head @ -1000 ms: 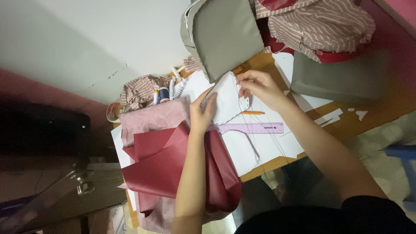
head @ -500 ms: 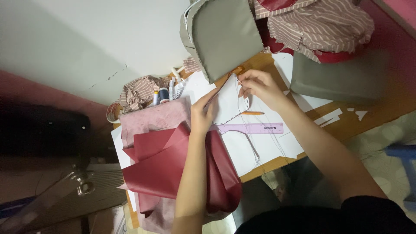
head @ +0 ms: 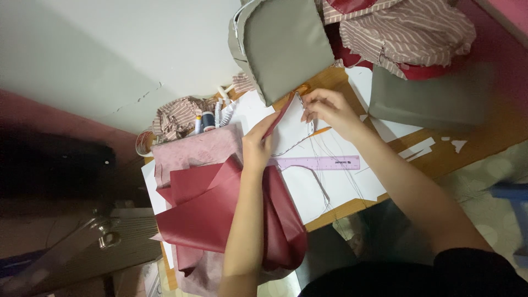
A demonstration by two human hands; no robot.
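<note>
A: Over the table (head: 440, 159), I see the left hand (head: 257, 144) pinching the lower end of a dark red strip (head: 279, 116). The strip now stands up at a slant toward the grey bag (head: 286, 47) at the table's far edge. A second ago it lay hidden under white paper (head: 291, 124) that both hands were bending.

B: And the right hand (head: 329, 109)?

A: Its fingers are closed on something thin at the strip's top end. It looks like a needle or a thread, too small for me to tell which. Fine threads (head: 330, 154) trail from it across the paper toward the table's near edge. The hand has moved up and away from the left one, so the gap between them is wider than before.

B: What does that tell you?

A: My judgement: the paper has been let go and the strip is now the thing in hand, stretched between both hands for stitching or pulling thread through.

B: The rest?

A: Nothing else has shifted. The purple ruler (head: 319, 163) lies flat on the paper just right of the left wrist. Red cloth (head: 220, 214) is heaped at the table's left end, under the left forearm. Spools (head: 206, 121) stand by the far edge, and striped cloth (head: 407, 30) fills the far right corner.
</note>
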